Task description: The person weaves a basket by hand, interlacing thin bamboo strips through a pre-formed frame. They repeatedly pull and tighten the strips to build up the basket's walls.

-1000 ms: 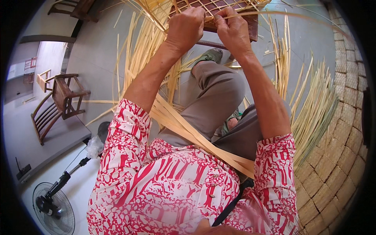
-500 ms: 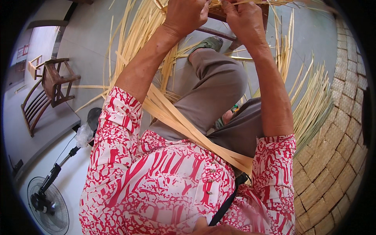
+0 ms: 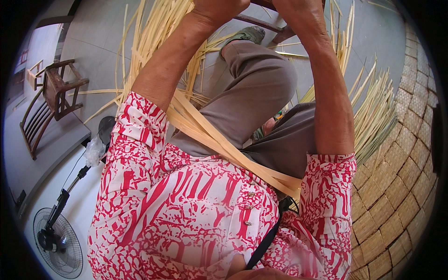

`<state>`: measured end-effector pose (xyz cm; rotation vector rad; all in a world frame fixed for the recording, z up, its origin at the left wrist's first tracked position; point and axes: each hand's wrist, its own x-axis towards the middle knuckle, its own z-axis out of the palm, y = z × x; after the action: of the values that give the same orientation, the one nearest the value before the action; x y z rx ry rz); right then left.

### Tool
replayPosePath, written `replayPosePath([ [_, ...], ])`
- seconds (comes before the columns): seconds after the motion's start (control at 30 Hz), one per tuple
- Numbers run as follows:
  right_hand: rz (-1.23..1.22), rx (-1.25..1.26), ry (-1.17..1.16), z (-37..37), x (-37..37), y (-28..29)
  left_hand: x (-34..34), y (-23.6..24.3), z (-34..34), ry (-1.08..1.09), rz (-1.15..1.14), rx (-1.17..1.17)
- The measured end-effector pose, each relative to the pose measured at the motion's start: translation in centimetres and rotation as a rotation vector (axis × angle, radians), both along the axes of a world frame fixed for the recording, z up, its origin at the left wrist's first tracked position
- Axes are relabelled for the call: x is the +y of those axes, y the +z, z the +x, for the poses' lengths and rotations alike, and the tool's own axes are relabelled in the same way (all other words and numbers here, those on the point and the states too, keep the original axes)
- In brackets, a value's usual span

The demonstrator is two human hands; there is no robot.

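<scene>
Both hands reach to the top edge of the head view, where the frame cuts off their fingers. My left hand shows only its back and wrist, and so does my right hand. Whatever lies between them is out of view. A piece of dark wooden furniture stands just below and between the hands, mostly hidden. Several wide, pale plant strips lie across my lap, running from beside my left forearm to my right elbow. A large heap of thin, straw-coloured strips spreads on the floor beyond my left forearm.
More strips, partly green, lie at the right beside a stack or mat of woven squares. A wooden chair lies tipped at the left. Below it are a black fan and a clear plastic bag.
Both hands have moved up, away from me, so their fingers have left the picture. Half a second ago the fingers were pinched on pale strips above the wooden furniture.
</scene>
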<state>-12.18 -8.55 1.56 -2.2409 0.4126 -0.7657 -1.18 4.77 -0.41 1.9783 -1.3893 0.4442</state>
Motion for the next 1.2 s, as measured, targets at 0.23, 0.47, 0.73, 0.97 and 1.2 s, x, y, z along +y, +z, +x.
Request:
replayPosePath([
  [0.23, -0.176, -0.164, 0.086, 1.5, -0.5, 0.4, 0.7, -0.2, 0.8, 0.004, 0.051, -0.155],
  [0.47, -0.322, -0.061, 0.064, 2.8, -0.9, 1.3, 0.3, -0.4, 1.5, -0.046, 0.087, -0.251],
  [0.73, -0.331, -0.053, 0.079, 3.3, -0.4, 0.1, 0.8, -2.2, 2.4, -0.061, 0.133, -0.176],
  [0.97, -0.263, 0.049, 0.176, 0.2, 1.4, 2.0, 2.4, -2.1, 1.1, -0.03, -0.033, 0.095],
  [1.2, -0.047, 0.456, 0.203, -5.9, 3.6, 1.7, 2.9, -3.0, 2.8, -0.132, 0.113, -0.094],
])
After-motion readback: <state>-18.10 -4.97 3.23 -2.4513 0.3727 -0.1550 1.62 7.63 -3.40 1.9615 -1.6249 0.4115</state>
